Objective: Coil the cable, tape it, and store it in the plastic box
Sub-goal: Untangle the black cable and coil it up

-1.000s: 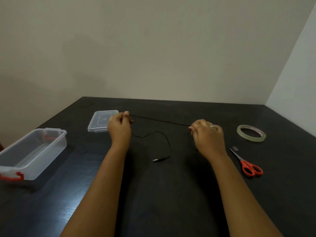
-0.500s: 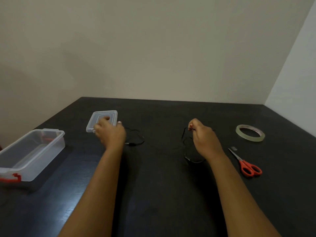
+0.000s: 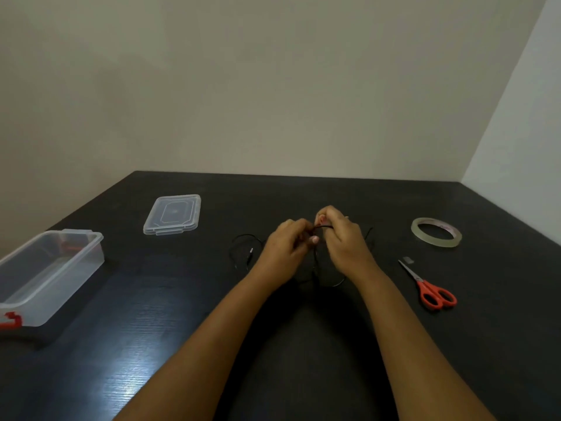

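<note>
Well beyond the fingers, the matte black table [image 3: 182, 299] ends at a plain wall. A wide stretch of its grained top lies between the fingers and the clear plastic box [image 3: 91, 247] far to their left. The left hand [image 3: 285, 247] and right hand [image 3: 343, 241] meet, fingers curled, pinching the thin black cable [image 3: 323, 227]. Its short held span runs left to right. Slack loops hang below the right fingers and curl on the table left of the left fingers. A flat clear lid [image 3: 173, 214] sits farther left. A ring-shaped tape roll [image 3: 437, 243] and red-handled scissors [image 3: 431, 291] lie to the right.
</note>
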Motion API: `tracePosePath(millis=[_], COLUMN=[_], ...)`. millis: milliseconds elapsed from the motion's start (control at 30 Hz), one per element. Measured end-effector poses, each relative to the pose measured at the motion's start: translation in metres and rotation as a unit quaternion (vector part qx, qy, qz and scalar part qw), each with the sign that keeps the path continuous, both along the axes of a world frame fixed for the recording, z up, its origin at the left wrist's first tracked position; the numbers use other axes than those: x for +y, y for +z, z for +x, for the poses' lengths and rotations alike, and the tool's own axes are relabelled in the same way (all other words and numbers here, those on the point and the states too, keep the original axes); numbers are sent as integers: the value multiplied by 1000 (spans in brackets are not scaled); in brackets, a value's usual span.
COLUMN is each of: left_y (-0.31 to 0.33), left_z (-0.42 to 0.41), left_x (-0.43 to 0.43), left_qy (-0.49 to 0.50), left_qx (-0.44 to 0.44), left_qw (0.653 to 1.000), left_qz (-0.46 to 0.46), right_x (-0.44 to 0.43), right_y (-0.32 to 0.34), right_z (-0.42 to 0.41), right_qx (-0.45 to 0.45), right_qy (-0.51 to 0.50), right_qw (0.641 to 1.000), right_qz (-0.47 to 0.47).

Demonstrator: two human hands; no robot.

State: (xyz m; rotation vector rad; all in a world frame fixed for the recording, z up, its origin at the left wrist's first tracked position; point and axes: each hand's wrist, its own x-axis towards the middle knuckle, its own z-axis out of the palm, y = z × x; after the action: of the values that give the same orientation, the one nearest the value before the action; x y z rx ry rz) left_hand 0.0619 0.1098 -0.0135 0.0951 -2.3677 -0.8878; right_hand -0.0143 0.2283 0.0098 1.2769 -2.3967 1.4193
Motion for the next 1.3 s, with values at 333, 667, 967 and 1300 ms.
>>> tracePosePath(millis=[333, 667, 967, 1300], left_y=[10, 0, 17, 28], left_z=[33, 48, 55, 24], left_x=[-80, -128, -109, -8], left_qy=[322, 379, 202, -184], left_qx=[98, 153, 101, -267], left_qw=[937, 766, 802, 911], left_qz=[93, 496, 553, 254], right_x=[20, 21, 26, 23], right_y=[-2, 0, -9, 11], right_z=[-23, -23, -39, -26], right_qx=[53, 10, 129, -308], right_qy=[-106, -84, -191, -28], right_qw=[988, 991, 966, 910], right_qz=[95, 107, 119, -277])
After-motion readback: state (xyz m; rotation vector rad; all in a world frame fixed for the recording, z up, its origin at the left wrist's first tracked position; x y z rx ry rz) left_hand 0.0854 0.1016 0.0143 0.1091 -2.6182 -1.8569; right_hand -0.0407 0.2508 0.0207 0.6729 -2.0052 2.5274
